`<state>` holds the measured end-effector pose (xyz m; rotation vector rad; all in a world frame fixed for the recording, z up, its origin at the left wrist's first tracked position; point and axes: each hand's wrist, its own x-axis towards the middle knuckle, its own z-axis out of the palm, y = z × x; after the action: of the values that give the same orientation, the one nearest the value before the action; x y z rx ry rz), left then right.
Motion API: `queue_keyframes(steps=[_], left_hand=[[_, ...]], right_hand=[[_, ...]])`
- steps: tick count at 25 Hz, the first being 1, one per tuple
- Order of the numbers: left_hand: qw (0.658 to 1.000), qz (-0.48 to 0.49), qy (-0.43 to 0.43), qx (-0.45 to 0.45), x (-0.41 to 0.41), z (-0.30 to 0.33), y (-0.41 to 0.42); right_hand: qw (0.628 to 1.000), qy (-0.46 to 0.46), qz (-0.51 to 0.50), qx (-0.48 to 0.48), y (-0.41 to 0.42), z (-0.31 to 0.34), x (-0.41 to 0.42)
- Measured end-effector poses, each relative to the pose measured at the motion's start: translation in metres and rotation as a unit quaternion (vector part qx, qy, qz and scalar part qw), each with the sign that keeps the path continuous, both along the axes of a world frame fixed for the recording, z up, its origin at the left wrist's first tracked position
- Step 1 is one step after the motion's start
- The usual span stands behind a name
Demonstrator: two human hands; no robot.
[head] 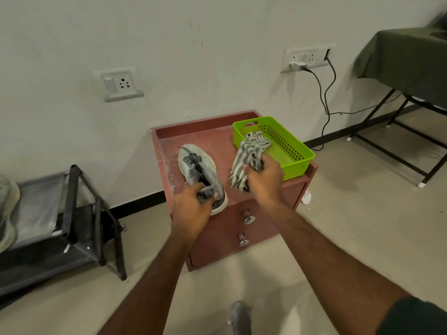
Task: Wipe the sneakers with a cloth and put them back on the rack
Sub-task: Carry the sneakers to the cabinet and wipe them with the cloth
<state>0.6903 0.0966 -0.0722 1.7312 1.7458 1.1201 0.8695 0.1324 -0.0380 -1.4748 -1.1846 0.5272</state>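
We see the worn grey lace-up sneaker [199, 172] lying on the reddish-brown cabinet [217, 141], its long axis running from heel near us to toe toward the wall. Our left hand [192, 209] grips its heel; our right hand [264, 180], just right of it, clutches the grey-and-white striped cloth [244, 160].

Lighting: even, soft indoor light, moderately bright, source not visible. Shadows: faint and diffuse on the wall [217, 44] behind the cabinet [217, 228] and on the floor [362, 226] beneath the folding table [411, 56]. Glare: none evident. Sharpness: centre reasonably crisp; mild softness overall. Distortion: wide-angle bowing at edges; left-edge rack [72, 213] smeared, bottom-edge foot blurred.
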Motion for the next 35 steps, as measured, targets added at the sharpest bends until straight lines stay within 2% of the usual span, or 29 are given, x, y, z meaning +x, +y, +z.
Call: queue_keyframes(steps=[2, 4, 6, 10, 13, 14, 15, 17, 18, 20, 23, 26, 28, 30, 31, 33, 34, 35], left_hand=[[1.0, -0.005, -0.02, -0.006, -0.001, -0.001, -0.001], [1.0, -0.022, -0.012, -0.011, -0.003, -0.003, -0.004], [1.0, -0.006, -0.012, -0.012, -0.004, -0.005, -0.004], [0.997, 0.061, -0.034, -0.025, -0.004, 0.0, -0.003], [0.996, 0.04, -0.047, -0.064, -0.007, 0.004, -0.005], [0.994, 0.038, -0.063, -0.077, -0.013, 0.004, -0.004], [0.991, 0.04, -0.095, -0.085, -0.017, 0.005, -0.003], [0.989, 0.022, -0.122, -0.086, -0.019, 0.008, -0.004], [0.993, 0.005, -0.099, -0.069, -0.017, 0.011, -0.005], [0.999, -0.021, -0.037, -0.026, -0.014, 0.012, -0.004], [1.0, 0.016, 0.0, -0.009, -0.01, 0.016, 0.003], [0.998, 0.054, -0.013, -0.026, -0.01, 0.019, 0.008], [0.993, 0.077, -0.089, -0.031, -0.009, 0.02, 0.011], [0.981, 0.086, -0.168, -0.055, -0.005, 0.018, 0.008], [0.985, 0.084, -0.137, -0.056, -0.002, 0.02, 0.004], [0.997, 0.057, 0.042, 0.004, 0.0, 0.021, -0.001], [0.994, 0.038, 0.095, 0.042, -0.002, 0.023, -0.001], [0.992, 0.012, 0.112, 0.055, -0.007, 0.023, 0.002]], right_hand=[[0.989, -0.133, 0.037, 0.051, 0.001, -0.005, -0.006], [0.969, -0.206, 0.124, 0.047, -0.003, -0.018, -0.02], [0.949, -0.249, 0.194, 0.007, -0.011, -0.028, -0.037], [0.932, -0.296, 0.208, 0.009, -0.034, -0.022, -0.04], [0.882, -0.387, 0.254, -0.088, -0.048, -0.019, -0.016], [0.886, -0.377, 0.246, -0.113, -0.049, -0.018, -0.008], [0.906, -0.339, 0.224, -0.116, -0.049, -0.017, 0.0], [0.954, -0.245, 0.167, -0.039, -0.048, -0.012, 0.003], [0.959, -0.23, 0.165, -0.003, -0.049, -0.012, -0.003], [0.95, -0.25, 0.186, -0.007, -0.057, -0.02, -0.023], [0.936, -0.287, 0.193, -0.061, -0.062, -0.038, -0.043], [0.884, -0.401, 0.194, -0.139, -0.061, -0.033, -0.023], [0.904, -0.373, 0.161, -0.136, -0.059, -0.029, -0.011], [0.941, -0.303, 0.135, -0.072, -0.056, -0.032, -0.013], [0.95, -0.274, 0.138, -0.056, -0.054, -0.035, -0.017], [0.955, -0.244, 0.164, -0.048, -0.048, -0.041, -0.024], [0.953, -0.246, 0.172, -0.045, -0.046, -0.043, -0.025], [0.951, -0.254, 0.172, -0.042, -0.045, -0.042, -0.026]])
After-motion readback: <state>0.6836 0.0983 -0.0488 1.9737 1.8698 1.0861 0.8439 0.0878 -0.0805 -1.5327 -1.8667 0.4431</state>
